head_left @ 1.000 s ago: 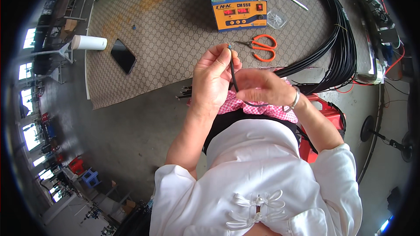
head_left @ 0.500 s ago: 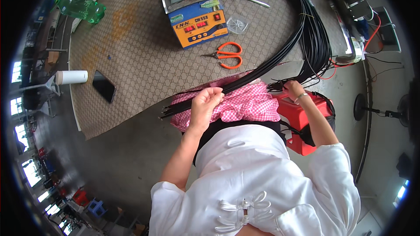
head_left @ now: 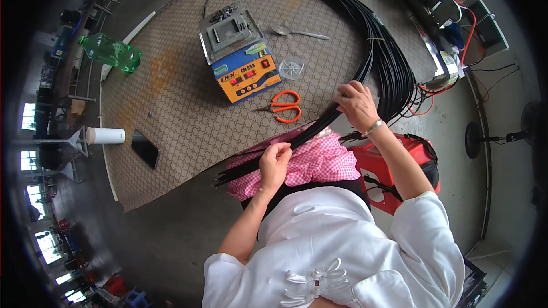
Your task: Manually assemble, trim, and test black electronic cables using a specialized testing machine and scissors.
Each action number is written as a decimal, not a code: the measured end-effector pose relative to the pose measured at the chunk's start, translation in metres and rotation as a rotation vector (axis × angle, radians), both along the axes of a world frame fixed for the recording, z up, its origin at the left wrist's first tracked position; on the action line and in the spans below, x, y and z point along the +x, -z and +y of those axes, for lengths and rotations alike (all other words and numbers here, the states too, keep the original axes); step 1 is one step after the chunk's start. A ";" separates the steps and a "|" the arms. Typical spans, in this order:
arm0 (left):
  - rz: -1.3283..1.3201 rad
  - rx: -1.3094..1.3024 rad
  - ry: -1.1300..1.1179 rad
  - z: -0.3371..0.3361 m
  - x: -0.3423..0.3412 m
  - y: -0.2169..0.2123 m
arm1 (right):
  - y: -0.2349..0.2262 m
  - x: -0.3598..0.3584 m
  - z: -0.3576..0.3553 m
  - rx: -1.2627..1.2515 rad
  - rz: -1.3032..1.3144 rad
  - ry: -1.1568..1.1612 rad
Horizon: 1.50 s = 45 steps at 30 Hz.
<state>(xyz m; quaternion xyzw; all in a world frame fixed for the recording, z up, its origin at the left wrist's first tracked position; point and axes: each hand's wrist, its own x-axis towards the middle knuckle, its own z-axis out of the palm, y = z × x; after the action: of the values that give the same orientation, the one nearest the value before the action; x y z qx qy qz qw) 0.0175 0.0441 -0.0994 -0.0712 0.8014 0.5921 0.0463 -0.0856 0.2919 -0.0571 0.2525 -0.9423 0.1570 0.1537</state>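
Observation:
A long bundle of thin black cables (head_left: 381, 57) curves down the right side of the table. Its cut ends hang over the front edge, across my lap on a pink checked cloth (head_left: 325, 161). My right hand (head_left: 358, 106), a bracelet at its wrist, has its fingers curled over the bundle at the table's edge. My left hand (head_left: 274, 163) is closed in a pinch against the bundle near its cut ends; what lies between the fingertips is hidden. Orange-handled scissors (head_left: 285, 106) lie on the table just beyond the hands.
On the patterned table (head_left: 177, 108) stands a blue and orange solder pot (head_left: 246, 77) with lit displays. Around it are a spoon (head_left: 299, 32), a small clear dish (head_left: 291, 68), a phone (head_left: 145, 148), a white cup (head_left: 105, 136) and a green bottle (head_left: 109, 52). A red box (head_left: 394, 165) sits right of my lap.
My right hand has moved up and left, from the hanging cable ends at the right onto the bundle at the table edge. My left hand stays by the bundle. The whole view has shifted slightly.

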 end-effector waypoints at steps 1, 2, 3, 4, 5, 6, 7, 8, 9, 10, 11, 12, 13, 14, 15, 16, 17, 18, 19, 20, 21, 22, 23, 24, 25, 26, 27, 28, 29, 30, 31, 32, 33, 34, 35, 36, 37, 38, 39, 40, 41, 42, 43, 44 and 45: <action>0.052 -0.039 0.008 0.003 0.001 -0.001 | 0.004 -0.002 0.003 0.011 -0.052 -0.023; 0.140 -0.102 0.034 0.007 -0.003 -0.007 | 0.011 -0.007 0.012 0.021 -0.090 -0.051; 0.222 -0.170 0.051 0.009 -0.006 -0.002 | 0.013 -0.017 0.017 0.023 -0.118 -0.101; 0.315 -0.241 0.057 0.012 -0.010 -0.003 | 0.013 -0.020 0.023 0.008 -0.154 -0.104; 0.405 -0.309 0.098 0.013 -0.016 -0.004 | 0.014 -0.019 0.030 -0.010 -0.190 -0.108; 0.421 -0.371 0.118 0.017 -0.018 -0.014 | 0.018 -0.022 0.040 -0.107 -0.229 -0.124; 0.478 -0.429 0.137 0.015 -0.020 -0.018 | 0.018 -0.025 0.040 -0.197 -0.276 -0.156; 0.525 -0.475 0.166 0.012 -0.020 -0.025 | 0.005 -0.026 0.031 -0.345 -0.295 -0.170; 0.564 -0.495 0.162 0.010 -0.019 -0.029 | -0.012 -0.026 0.027 -0.487 -0.325 -0.178; 0.440 -0.459 0.225 0.002 -0.018 -0.028 | -0.025 -0.025 0.026 -0.550 -0.311 -0.146; 0.314 -0.411 0.292 -0.004 -0.015 -0.025 | -0.036 -0.024 0.027 -0.608 -0.302 -0.105; 0.305 -0.385 0.238 -0.012 -0.010 -0.020 | -0.043 -0.023 0.034 -0.592 -0.288 -0.059; 0.295 -0.358 0.185 -0.023 -0.005 -0.015 | -0.050 -0.023 0.039 -0.576 -0.274 -0.011; 0.343 -0.336 0.184 -0.039 -0.003 -0.012 | -0.057 -0.021 0.044 -0.484 -0.256 0.040; 0.270 -0.333 0.148 -0.051 0.001 -0.019 | -0.055 -0.022 0.056 -0.353 -0.210 0.027; 0.293 -0.347 0.138 -0.066 0.006 -0.015 | -0.046 -0.020 0.069 -0.158 -0.226 0.021; 0.313 -0.368 0.123 -0.079 0.011 -0.012 | -0.038 -0.015 0.075 0.032 -0.240 0.008; 0.289 -0.344 0.105 -0.081 0.013 -0.019 | -0.041 -0.005 0.065 0.048 -0.224 -0.026; 0.296 -0.322 0.107 -0.078 0.014 -0.024 | -0.044 0.004 0.050 0.064 -0.208 -0.060; 0.302 -0.302 0.105 -0.070 0.016 -0.028 | -0.050 0.011 0.026 0.021 -0.300 -0.110; 0.312 -0.284 0.110 -0.060 0.014 -0.032 | -0.047 0.020 0.003 -0.221 -0.485 -0.127; 0.353 -0.249 0.107 -0.047 0.014 -0.034 | -0.040 0.024 -0.016 -0.207 -0.464 -0.302; 0.356 -0.200 0.100 -0.034 0.014 -0.044 | -0.039 0.034 -0.040 -0.309 -0.542 -0.357; 0.368 -0.178 0.129 -0.024 0.014 -0.050 | -0.047 0.043 -0.062 -0.500 -0.769 -0.371; 0.379 -0.157 0.158 -0.018 0.014 -0.052 | -0.051 0.047 -0.076 -0.521 -0.873 -0.422; 0.391 -0.168 0.159 -0.016 0.014 -0.053 | -0.051 0.047 -0.082 -0.468 -0.841 -0.465; 0.453 -0.316 0.204 -0.020 0.015 -0.054 | -0.049 0.047 -0.085 -0.415 -0.809 -0.508; 0.514 -0.464 0.248 -0.030 0.015 -0.057 | -0.044 0.046 -0.081 -0.448 -0.729 -0.526; 0.569 -0.616 0.290 -0.041 0.017 -0.061 | -0.039 0.044 -0.075 -0.483 -0.652 -0.548; 0.496 -0.647 0.289 -0.054 0.020 -0.063 | -0.046 0.044 -0.069 -0.501 -0.710 -0.453; 0.464 -0.682 0.288 -0.065 0.024 -0.068 | -0.048 0.043 -0.060 -0.477 -0.745 -0.404; 0.411 -0.682 0.311 -0.074 0.029 -0.068 | -0.047 0.044 -0.052 -0.475 -0.768 -0.373; 0.358 -0.682 0.334 -0.081 0.032 -0.066 | -0.046 0.045 -0.046 -0.474 -0.791 -0.343; 0.376 -0.658 0.417 -0.088 0.033 -0.061 | -0.045 0.046 -0.043 -0.484 -0.818 -0.332; 0.330 -0.608 0.420 -0.090 0.035 -0.062 | -0.045 0.046 -0.041 -0.493 -0.844 -0.318; 0.283 -0.558 0.423 -0.091 0.036 -0.062 | -0.044 0.047 -0.038 -0.503 -0.870 -0.304; 0.237 -0.508 0.424 -0.091 0.037 -0.063 | -0.041 0.047 -0.035 -0.533 -0.920 -0.293; 0.271 -0.469 0.371 -0.089 0.038 -0.064 | -0.038 0.049 -0.033 -0.562 -0.971 -0.281; 0.294 -0.484 0.316 -0.087 0.038 -0.066 | -0.037 0.050 -0.033 -0.591 -1.021 -0.268; 0.317 -0.498 0.261 -0.085 0.037 -0.069 | -0.038 0.050 -0.031 -0.571 -1.096 -0.247; 0.339 -0.513 0.205 -0.082 0.036 -0.073 | -0.038 0.050 -0.033 -0.538 -1.108 -0.240; 0.424 -0.506 0.155 -0.079 0.033 -0.069 | -0.037 0.051 -0.037 -0.505 -1.120 -0.233; 0.416 -0.484 0.152 -0.073 0.031 -0.071 | -0.037 0.052 -0.042 -0.473 -1.132 -0.226; 0.406 -0.462 0.152 -0.064 0.030 -0.075 | -0.036 0.056 -0.052 -0.554 -1.191 -0.205; 0.397 -0.434 0.152 -0.055 0.028 -0.076 | -0.031 0.058 -0.063 -0.537 -0.989 -0.331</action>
<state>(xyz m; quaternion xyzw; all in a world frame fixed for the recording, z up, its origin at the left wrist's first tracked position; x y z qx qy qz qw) 0.0456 -0.0109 -0.0235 0.0979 0.9057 0.4040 -0.0832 -0.0273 0.2288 -0.0265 0.2455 -0.7775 0.5111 -0.2721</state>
